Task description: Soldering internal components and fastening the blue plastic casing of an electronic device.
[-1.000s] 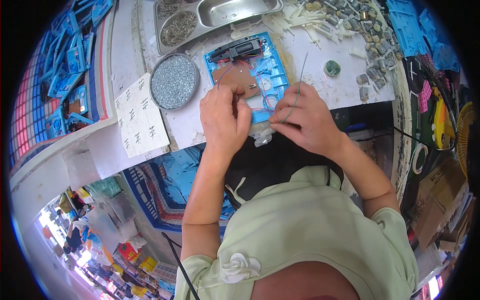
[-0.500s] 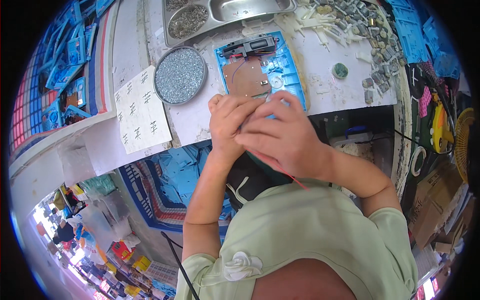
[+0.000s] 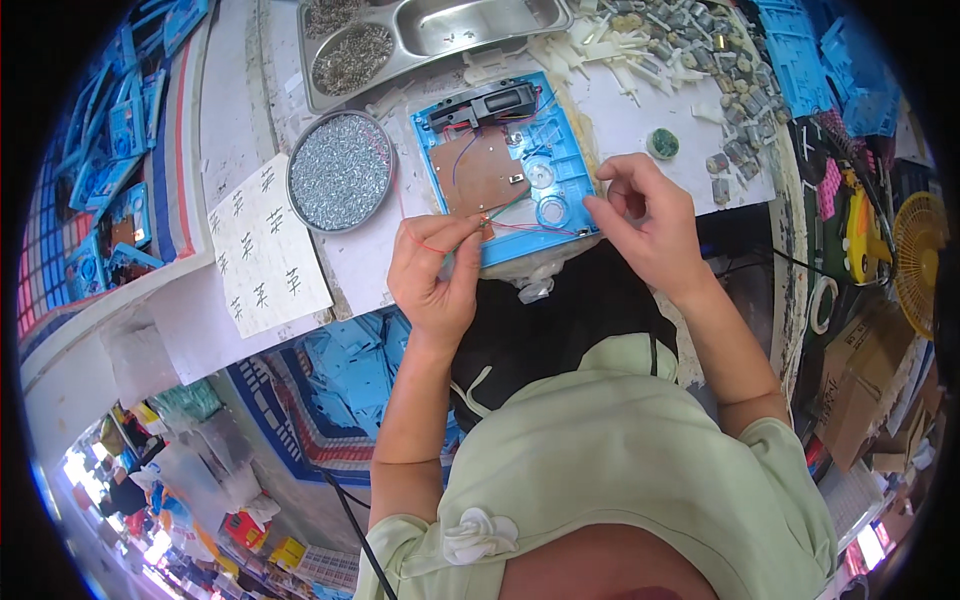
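Observation:
On the table in front of me lies a blue plastic case [image 3: 573,140] with a brown circuit board [image 3: 465,170], a long black module [image 3: 490,104] and thin wires inside. My left hand [image 3: 437,270] is closed at the case's near left corner, its thumb and fingertips pinching a thin red wire [image 3: 540,229]. Part of that wire loops over the fingers; another stretch runs along the near edge to the right corner. Beside the right edge is my right hand [image 3: 648,228], thumb and forefinger apart, nothing visible between them; its other fingers are curled.
A round dish of small screws [image 3: 341,172] sits left of the case, by a handwritten paper sheet [image 3: 268,250]. Behind stands a metal tray [image 3: 400,50] with small parts. Loose motors [image 3: 735,155], white plastic pieces [image 3: 625,60] and a small green-topped round container [image 3: 662,144] lie to the right.
My hands were together over the case's near edge and have parted. The right has moved right and opened; the left keeps the red wire, which now lies across the case's near edge.

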{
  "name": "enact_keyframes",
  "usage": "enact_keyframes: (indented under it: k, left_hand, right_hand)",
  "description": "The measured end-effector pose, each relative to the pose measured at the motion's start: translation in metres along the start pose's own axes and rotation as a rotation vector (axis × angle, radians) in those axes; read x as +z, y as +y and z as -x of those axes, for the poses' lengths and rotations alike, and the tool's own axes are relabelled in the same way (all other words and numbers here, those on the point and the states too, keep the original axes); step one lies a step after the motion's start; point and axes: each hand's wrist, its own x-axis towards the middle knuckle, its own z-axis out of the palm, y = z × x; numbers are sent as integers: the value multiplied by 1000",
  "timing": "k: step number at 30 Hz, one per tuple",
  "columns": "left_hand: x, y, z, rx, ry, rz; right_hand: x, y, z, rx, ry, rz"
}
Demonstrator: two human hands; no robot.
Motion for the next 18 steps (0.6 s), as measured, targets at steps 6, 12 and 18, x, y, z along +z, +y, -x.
enact_keyframes:
  k: [6, 12, 18]
  left_hand:
    - [-5, -4, 3, -27, 92, -100]
    - [-7, 1, 8, 120, 2, -303]
    - [-11, 4, 22, -105, 15, -141]
  right_hand:
    - [21, -9, -12, -544, 32, 164]
    - [39, -21, -4, -589, -74, 373]
    - [40, -22, -3, -604, -125, 409]
